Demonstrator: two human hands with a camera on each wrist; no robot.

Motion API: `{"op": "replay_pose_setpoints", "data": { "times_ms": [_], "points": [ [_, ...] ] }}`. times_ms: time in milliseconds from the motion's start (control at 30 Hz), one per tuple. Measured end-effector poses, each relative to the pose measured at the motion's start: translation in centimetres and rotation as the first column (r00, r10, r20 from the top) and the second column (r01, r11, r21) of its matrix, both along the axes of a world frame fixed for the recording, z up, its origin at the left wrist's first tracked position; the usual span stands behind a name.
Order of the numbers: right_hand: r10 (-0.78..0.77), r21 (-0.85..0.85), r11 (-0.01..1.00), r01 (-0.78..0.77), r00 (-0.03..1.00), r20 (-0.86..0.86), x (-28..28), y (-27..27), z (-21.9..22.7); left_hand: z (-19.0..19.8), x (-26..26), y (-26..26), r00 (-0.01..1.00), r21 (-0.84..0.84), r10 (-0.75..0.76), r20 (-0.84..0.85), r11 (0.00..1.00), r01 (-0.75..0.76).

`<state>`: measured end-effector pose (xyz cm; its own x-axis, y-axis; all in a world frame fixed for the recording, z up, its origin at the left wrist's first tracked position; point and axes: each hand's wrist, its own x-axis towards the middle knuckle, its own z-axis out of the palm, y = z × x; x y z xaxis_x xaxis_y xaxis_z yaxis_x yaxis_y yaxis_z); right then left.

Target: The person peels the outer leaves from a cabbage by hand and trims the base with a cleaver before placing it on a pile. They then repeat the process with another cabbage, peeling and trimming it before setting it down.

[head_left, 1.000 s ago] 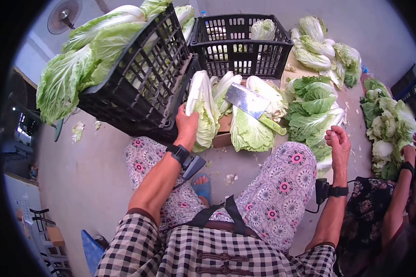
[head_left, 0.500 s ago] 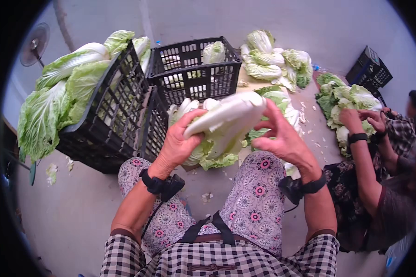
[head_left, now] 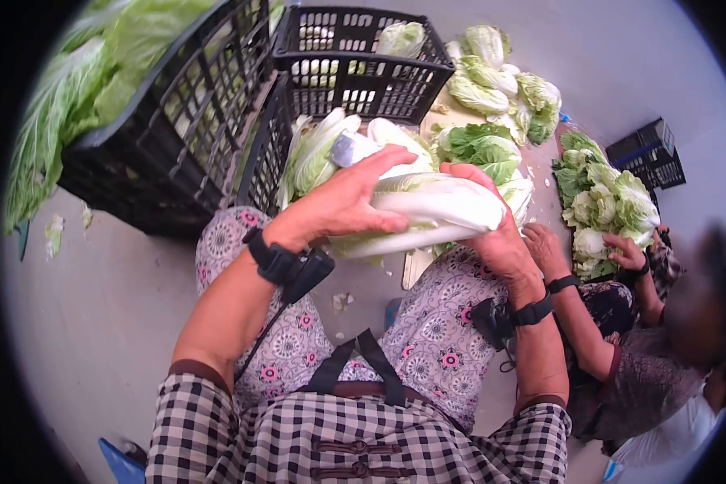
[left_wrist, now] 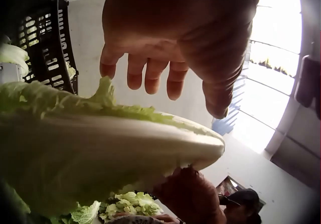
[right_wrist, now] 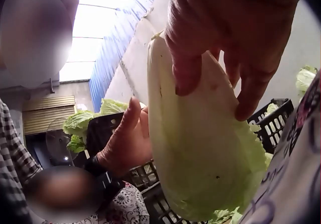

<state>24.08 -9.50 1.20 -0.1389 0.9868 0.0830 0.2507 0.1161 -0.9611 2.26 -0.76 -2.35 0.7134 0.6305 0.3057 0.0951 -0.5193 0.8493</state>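
Observation:
A napa cabbage (head_left: 448, 206) with a white base and pale green leaves lies sideways in the air above the person's knees. The right hand (head_left: 498, 246) holds it near the base end. In the right wrist view, that hand's thumb and fingers (right_wrist: 186, 76) bend round the cabbage. The left hand (head_left: 339, 202) hovers at the other side with spread fingers; the left wrist view shows a gap between its fingertips (left_wrist: 174, 89) and the cabbage. Behind it, a cleaver blade (head_left: 352, 148) lies on other cabbages (head_left: 319, 153), its handle hidden.
A tilted black crate (head_left: 129, 161) heaped with cabbages stands close on the left. Another black crate (head_left: 363, 81) sits beyond the knees. More cabbages (head_left: 480, 153) lie front right and farther back. At the right, a second person's hand (head_left: 546, 248) is near a cabbage pile (head_left: 609, 198).
The left hand first touched a standing cabbage, then lifted it with the right hand joining. Now the cabbage is turned, its base to the right in the right hand, and the left hand has let go.

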Motion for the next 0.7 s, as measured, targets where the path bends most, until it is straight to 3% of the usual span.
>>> {"op": "replay_pose_setpoints", "data": {
  "times_ms": [33,200,300,400,500,600,633,700],
  "points": [
    [0.012,-0.027,1.000,-0.014,0.997,-0.072,0.0,0.2,-0.5,0.1,0.0,-0.2,0.996,-0.056,-0.083,-0.039,0.995,0.081],
    [0.019,-0.126,0.990,-0.062,0.947,-0.321,0.7,-0.4,-2.3,-1.2,0.3,-1.0,0.995,-0.362,-0.099,-0.006,0.928,0.090],
    [0.006,-0.110,0.993,-0.041,0.955,-0.298,0.6,-0.5,-2.4,-1.1,0.6,-0.9,0.983,-0.514,-0.182,0.010,0.842,0.161],
    [-0.015,-0.148,0.989,-0.026,0.963,-0.270,1.0,-0.3,-3.3,-2.6,1.4,-1.6,0.988,-0.541,-0.086,0.131,0.828,0.144],
    [-0.105,-0.193,0.980,0.052,0.955,-0.278,0.6,-0.2,-2.8,-2.7,1.8,-1.7,0.981,-0.644,-0.039,0.188,0.750,0.153],
    [-0.178,-0.324,0.946,0.022,0.869,-0.462,1.4,0.3,-2.9,-2.6,2.5,-1.7,0.954,-0.743,0.178,0.240,0.666,0.062],
    [-0.176,-0.300,0.954,0.027,0.858,-0.483,1.4,0.2,-2.9,-2.9,2.5,-1.7,0.934,-0.728,0.292,0.209,0.684,-0.051],
    [-0.102,-0.299,0.954,-0.004,0.936,-0.337,0.7,0.3,-2.6,-2.9,2.8,-1.6,0.925,-0.553,0.280,0.257,0.828,-0.096]
  ]
}}
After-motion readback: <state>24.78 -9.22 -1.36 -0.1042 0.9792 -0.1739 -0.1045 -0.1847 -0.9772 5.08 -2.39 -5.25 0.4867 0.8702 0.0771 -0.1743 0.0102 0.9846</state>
